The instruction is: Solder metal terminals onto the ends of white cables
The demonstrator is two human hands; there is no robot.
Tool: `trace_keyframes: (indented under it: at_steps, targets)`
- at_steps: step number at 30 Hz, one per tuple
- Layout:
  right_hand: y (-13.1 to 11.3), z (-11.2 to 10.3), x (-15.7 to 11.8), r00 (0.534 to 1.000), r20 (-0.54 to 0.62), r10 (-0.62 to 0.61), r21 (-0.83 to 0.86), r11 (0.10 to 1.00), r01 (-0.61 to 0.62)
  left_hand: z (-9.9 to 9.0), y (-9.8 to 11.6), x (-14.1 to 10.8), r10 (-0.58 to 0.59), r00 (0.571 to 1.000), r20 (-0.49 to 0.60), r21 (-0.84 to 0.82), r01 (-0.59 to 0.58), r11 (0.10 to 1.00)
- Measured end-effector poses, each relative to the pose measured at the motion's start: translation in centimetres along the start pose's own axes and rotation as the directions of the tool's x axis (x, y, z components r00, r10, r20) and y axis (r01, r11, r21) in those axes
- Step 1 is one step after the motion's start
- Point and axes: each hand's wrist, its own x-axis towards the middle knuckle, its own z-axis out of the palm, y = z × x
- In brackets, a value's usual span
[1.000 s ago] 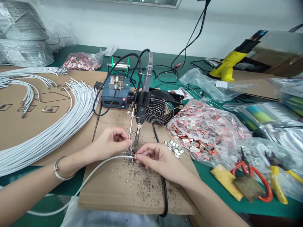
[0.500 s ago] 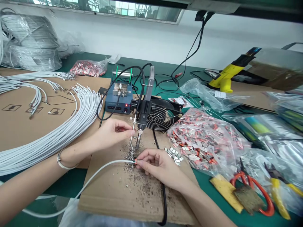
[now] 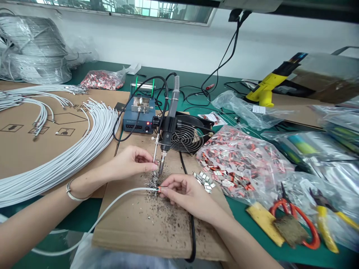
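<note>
My right hand (image 3: 187, 192) pinches a small orange and metal connector (image 3: 159, 189) at the end of a white cable (image 3: 123, 195). Just above and left of it, my left hand (image 3: 134, 162) has thumb and finger closed at the lower part of a thin metal feed tube (image 3: 156, 149); whether they grip the tube or something smaller is unclear. The soldering iron (image 3: 166, 138) hangs clamped upright, its tip (image 3: 162, 166) between my hands and above the connector. Solder bits (image 3: 153, 181) are heaped below on the cardboard sheet (image 3: 126, 231).
Behind stand a blue solder station (image 3: 137, 121) and a black fan (image 3: 187, 136). Bundled white cables (image 3: 92, 149) lie left. On the right are small metal shells (image 3: 204, 181), a bag of connectors (image 3: 232, 164), orange-handled scissors (image 3: 305, 224) and yellow-handled cutters (image 3: 325, 228).
My left hand has moved down slightly, closer to the solder bits and the connector. My right hand keeps its pinch on the connector. The whole view has shifted a little.
</note>
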Motion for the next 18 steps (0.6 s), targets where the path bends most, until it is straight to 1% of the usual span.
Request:
trace_keyframes:
  at_steps: [6,12,15,18]
  targets:
    - [0.1,-0.1,0.1,1.000,-0.004,0.003,0.003,1.000,-0.003,0.8,0.0,0.2,-0.037,0.997,-0.071,-0.095,0.030,0.995]
    - [0.2,0.0,-0.1,1.000,-0.011,-0.006,-0.011,1.000,0.006,1.3,0.1,0.0,-0.039,0.992,-0.121,-0.093,0.028,0.995]
    - [0.1,0.0,0.0,1.000,-0.004,-0.001,-0.004,1.000,0.001,1.1,0.0,0.0,-0.027,0.994,-0.109,-0.077,0.019,0.997]
    - [0.1,0.0,0.0,1.000,-0.001,-0.003,0.006,1.000,0.003,0.6,-0.1,-0.2,-0.016,0.999,-0.047,-0.049,0.013,0.999]
